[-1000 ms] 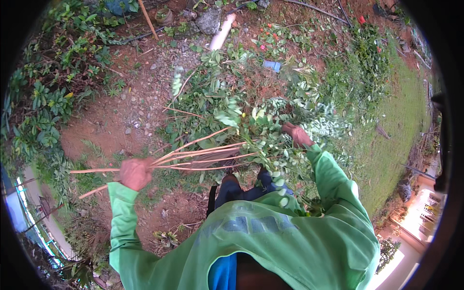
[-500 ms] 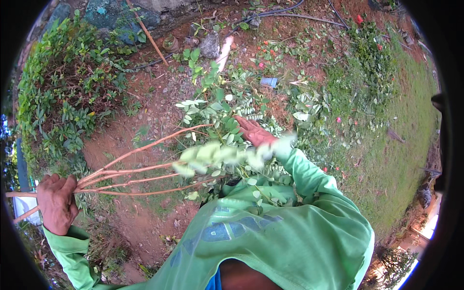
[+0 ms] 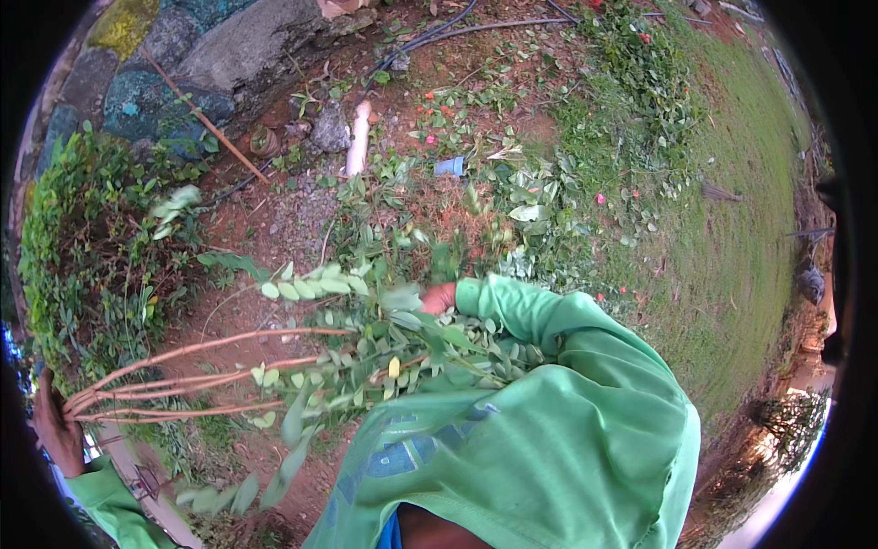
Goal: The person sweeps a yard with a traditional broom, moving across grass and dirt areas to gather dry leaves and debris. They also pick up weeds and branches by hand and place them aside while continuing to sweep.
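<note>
At the far left, my left hand (image 3: 59, 421) is closed around the bare ends of several thin brown branches (image 3: 183, 352). They reach across in front of my body to the right. Their leafy tops (image 3: 421, 343) spread against my green shirt, with some sprays smeared by motion. My right hand (image 3: 440, 298) is in among these leaves near the middle, with the arm bent in from the right. Foliage covers its fingers, so their grip does not show.
A dense green bush (image 3: 91, 265) grows at the left, below painted stones (image 3: 151, 101). Beyond my hands are a pale post-like piece (image 3: 358, 142), a small blue-grey pot (image 3: 449, 166) and a dark hose (image 3: 430, 38). Cut leaves (image 3: 540, 210) litter the grass (image 3: 732, 274) and soil.
My left hand has moved farther left and down, drawing the branches along. My right hand has shifted left and closer to my body, its fingers now covered by leaves. The view has turned.
</note>
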Action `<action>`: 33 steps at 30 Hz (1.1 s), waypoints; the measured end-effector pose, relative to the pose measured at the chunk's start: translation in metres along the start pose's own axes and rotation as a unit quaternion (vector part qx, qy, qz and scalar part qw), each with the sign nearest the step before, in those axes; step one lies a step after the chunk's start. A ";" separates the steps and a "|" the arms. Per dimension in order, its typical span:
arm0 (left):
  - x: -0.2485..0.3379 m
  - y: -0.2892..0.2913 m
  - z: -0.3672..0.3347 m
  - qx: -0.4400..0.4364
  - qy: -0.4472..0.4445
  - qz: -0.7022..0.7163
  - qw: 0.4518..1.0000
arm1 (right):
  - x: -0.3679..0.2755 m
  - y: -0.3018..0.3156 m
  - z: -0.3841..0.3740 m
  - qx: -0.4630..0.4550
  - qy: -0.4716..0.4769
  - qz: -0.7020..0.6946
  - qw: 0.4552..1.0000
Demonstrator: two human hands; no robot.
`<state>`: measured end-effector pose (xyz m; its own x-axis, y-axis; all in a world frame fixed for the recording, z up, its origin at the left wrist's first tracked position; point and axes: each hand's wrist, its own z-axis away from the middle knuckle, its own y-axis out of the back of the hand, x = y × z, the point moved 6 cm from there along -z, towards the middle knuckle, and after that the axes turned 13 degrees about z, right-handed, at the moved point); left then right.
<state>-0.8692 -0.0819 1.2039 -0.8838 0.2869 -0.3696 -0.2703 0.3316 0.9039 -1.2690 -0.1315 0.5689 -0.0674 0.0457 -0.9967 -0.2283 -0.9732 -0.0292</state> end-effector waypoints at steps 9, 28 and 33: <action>-0.068 -0.083 -0.006 -0.043 0.140 -0.024 0.989 | -0.110 -0.040 0.113 0.098 -0.095 -0.271 0.953; 0.469 -0.328 -0.082 -0.065 0.202 0.575 0.790 | -0.171 0.148 0.117 0.696 0.200 -0.338 0.602; 0.419 -0.292 -0.111 -0.052 0.143 0.723 0.674 | -0.194 0.172 0.126 0.716 0.200 -0.292 0.601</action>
<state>-1.2027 -0.1582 0.8096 -0.2853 0.0535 0.9569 0.9404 -0.1773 0.2903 -1.4174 -0.2796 0.7672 0.6044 -0.0508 -0.7951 -0.7214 0.3885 -0.5732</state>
